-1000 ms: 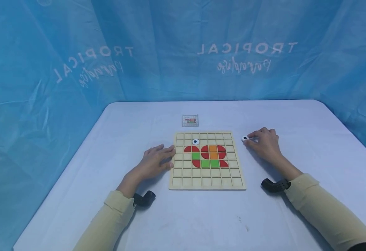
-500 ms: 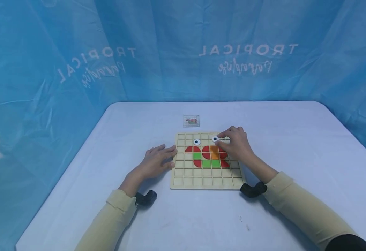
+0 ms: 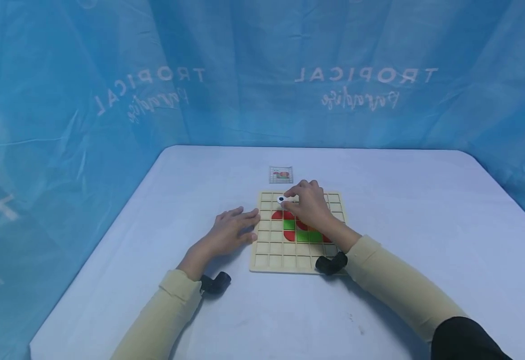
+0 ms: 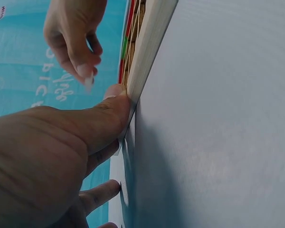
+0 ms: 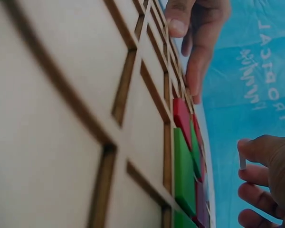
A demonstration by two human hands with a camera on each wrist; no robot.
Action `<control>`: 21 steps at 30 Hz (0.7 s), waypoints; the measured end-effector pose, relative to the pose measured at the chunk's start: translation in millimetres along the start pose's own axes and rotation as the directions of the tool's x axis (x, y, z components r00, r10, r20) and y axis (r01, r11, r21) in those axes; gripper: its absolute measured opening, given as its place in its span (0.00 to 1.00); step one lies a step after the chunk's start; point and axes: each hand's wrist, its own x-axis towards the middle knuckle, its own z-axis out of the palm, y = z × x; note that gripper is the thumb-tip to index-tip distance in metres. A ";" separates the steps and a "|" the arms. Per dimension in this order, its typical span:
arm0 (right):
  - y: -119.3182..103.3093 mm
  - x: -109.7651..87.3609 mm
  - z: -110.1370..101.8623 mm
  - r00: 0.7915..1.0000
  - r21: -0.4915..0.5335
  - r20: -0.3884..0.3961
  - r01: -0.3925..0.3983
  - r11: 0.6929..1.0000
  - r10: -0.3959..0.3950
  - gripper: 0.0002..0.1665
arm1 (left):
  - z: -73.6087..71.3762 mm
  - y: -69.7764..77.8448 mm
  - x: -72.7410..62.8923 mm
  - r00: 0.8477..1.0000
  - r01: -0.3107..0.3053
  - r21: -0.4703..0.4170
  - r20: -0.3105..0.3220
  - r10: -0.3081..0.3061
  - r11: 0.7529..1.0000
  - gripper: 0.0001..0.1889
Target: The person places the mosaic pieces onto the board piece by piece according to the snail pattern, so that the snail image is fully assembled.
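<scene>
My right hand (image 3: 312, 204) is over the upper part of a wooden grid board (image 3: 276, 261), pinching a round white eye piece (image 3: 282, 199) with a black dot between thumb and fingertips. In the right wrist view that piece (image 5: 242, 158) shows edge-on, held apart from the board. My left hand (image 3: 229, 232) rests at the board's left edge with its fingers extended; its thumb (image 4: 111, 102) touches the rim in the left wrist view. Red pieces (image 3: 289, 235) and green pieces (image 3: 289, 225) lie in the grid cells. My right hand hides other pieces, including the second eye piece.
Behind the board lies a small picture card (image 3: 281, 175) with a coloured figure on a grid. A white cloth covers the table (image 3: 402, 200). A blue printed curtain (image 3: 253, 110) hangs around its back and sides. A black wrist device (image 3: 331, 263) overhangs the board's front edge.
My right hand has carried the eye piece leftward from beside the board to above its upper-left cells, covering the other eye piece. My left hand has stayed at the board's edge.
</scene>
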 end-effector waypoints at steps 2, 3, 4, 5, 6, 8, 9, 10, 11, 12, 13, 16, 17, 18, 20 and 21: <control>-1.6 4.2 4.1 1.000 -0.010 0.025 -0.008 1.000 0.009 0.16 | -0.1 0.0 -0.3 1.000 -0.001 -0.001 0.001 0.001 1.000 0.29; -2.1 5.9 5.8 0.999 -0.016 0.036 -0.012 1.000 0.012 0.16 | -0.1 -0.1 -0.3 1.000 -0.002 -0.002 0.001 0.002 1.000 0.29; -2.4 7.3 7.4 0.999 -0.023 0.044 -0.013 1.000 0.013 0.16 | -0.1 -0.2 -0.4 1.000 -0.002 -0.004 0.002 0.002 1.000 0.29; -2.5 8.7 8.7 0.999 -0.030 0.048 -0.009 1.000 0.010 0.16 | -0.2 -0.2 -0.6 1.000 -0.001 -0.004 0.002 0.001 1.000 0.29; -2.6 9.8 10.0 0.999 -0.037 0.050 -0.005 0.999 0.007 0.16 | -0.2 -0.3 -0.7 1.000 0.001 -0.005 0.001 -0.001 1.000 0.29; -1.7 11.2 11.6 0.999 -0.051 0.055 0.002 0.999 0.001 0.16 | -0.6 0.4 -0.5 1.000 0.001 -0.006 0.000 -0.001 1.000 0.29; -1.0 11.7 12.2 0.998 -0.058 0.058 0.006 0.998 -0.003 0.16 | -0.8 0.6 -0.5 1.000 0.003 -0.006 0.000 -0.003 1.000 0.29; -0.2 12.3 12.8 0.998 -0.063 0.060 0.011 0.998 -0.008 0.16 | -0.9 1.0 -0.5 1.000 0.005 -0.005 0.000 -0.005 1.000 0.29; 0.6 12.7 13.4 0.998 -0.070 0.062 0.015 0.997 -0.010 0.17 | -1.1 1.3 -0.5 1.000 0.005 -0.005 0.001 -0.005 1.000 0.29; 1.3 13.0 14.2 0.998 -0.074 0.064 0.018 0.997 -0.013 0.17 | -1.2 1.4 -0.5 1.000 0.006 -0.003 0.002 -0.006 1.000 0.29; 2.2 13.3 14.8 0.998 -0.080 0.067 0.023 0.997 -0.017 0.17 | -1.2 1.5 -0.6 1.000 0.007 0.000 0.003 -0.007 1.000 0.29; 4.2 14.1 16.6 0.997 -0.089 0.068 0.027 0.996 -0.021 0.17 | -1.1 1.7 -0.8 1.000 0.011 0.003 0.007 -0.011 1.000 0.30; 4.6 14.3 17.2 0.997 -0.092 0.068 0.027 0.995 -0.021 0.17 | -1.1 1.7 -0.9 1.000 0.013 0.002 0.008 -0.013 1.000 0.30; 4.9 14.6 17.6 0.997 -0.091 0.068 0.027 0.995 -0.021 0.17 | -1.1 1.8 -0.9 1.000 0.015 0.002 0.008 -0.015 1.000 0.30; 5.1 15.4 18.2 0.997 -0.096 0.069 0.031 0.995 -0.024 0.16 | -1.3 1.9 -1.1 1.000 0.017 -0.002 0.006 -0.017 1.000 0.30; 5.0 15.7 18.3 0.997 -0.097 0.071 0.034 0.995 -0.027 0.16 | -1.3 1.8 -1.1 1.000 0.018 -0.002 0.005 -0.018 1.000 0.30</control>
